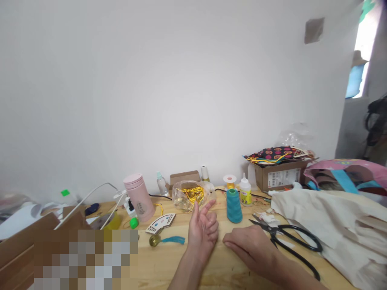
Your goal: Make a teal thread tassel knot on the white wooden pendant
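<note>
Two bare hands work above a wooden table (157,268). The left hand (205,227) shows its palm, index finger extended and thumb raised apart, the other fingers curled, with no object visible in its grip. Just beside it, the right hand (250,243) turns its back upward, fingers folded under; whether it grips anything cannot be told. A teal thread cone (234,206) stands upright just beyond the hands. Black-handled scissors (273,230) lie spread to the right, near a pale cloth (338,225). Left of the left hand lie a round gold-colored piece (155,240) with a blue tassel (173,240) and a fan-shaped piece (161,223). Farther back, a clear plastic bag (179,195) holds yellow cord (195,194), between a pink bottle (139,197) and a yellow-labeled white bottle (245,191). Beyond the cloth sits a cardboard box (263,177), topped with patterned fabric (273,153).
</note>
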Available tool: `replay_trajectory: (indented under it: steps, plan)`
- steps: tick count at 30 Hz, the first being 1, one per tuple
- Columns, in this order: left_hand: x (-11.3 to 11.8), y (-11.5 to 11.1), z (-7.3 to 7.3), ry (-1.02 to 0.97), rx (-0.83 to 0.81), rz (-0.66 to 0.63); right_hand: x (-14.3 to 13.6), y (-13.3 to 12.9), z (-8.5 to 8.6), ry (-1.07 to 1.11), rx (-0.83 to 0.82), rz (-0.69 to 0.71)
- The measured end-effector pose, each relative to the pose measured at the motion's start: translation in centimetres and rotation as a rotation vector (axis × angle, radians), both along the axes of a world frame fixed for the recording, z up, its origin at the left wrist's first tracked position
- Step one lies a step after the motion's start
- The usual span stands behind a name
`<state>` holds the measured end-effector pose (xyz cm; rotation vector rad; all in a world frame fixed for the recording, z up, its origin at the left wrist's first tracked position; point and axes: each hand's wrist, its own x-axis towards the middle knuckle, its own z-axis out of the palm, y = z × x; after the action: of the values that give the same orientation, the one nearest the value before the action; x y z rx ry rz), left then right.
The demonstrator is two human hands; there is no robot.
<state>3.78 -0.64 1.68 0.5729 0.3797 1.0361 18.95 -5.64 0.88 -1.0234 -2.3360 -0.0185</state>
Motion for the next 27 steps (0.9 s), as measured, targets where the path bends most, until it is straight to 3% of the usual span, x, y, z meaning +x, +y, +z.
replay_trajectory:
  steps: [12, 20, 27]
  plan:
    - [0.0, 0.2, 0.0, 0.091, 0.02, -0.038, 0.3, 0.1, 0.0, 0.1, 0.126, 0.016]
    - [1.3, -0.6, -1.9, 0.286, 0.014, -0.109, 0.0, 0.3, 0.6, 0.223, 0.231, 0.156]
    - [1.8, -1.3, -2.2, 0.334, -0.034, -0.219, 0.1, 0.7, 0.1, 0.231, 0.226, 0.114]
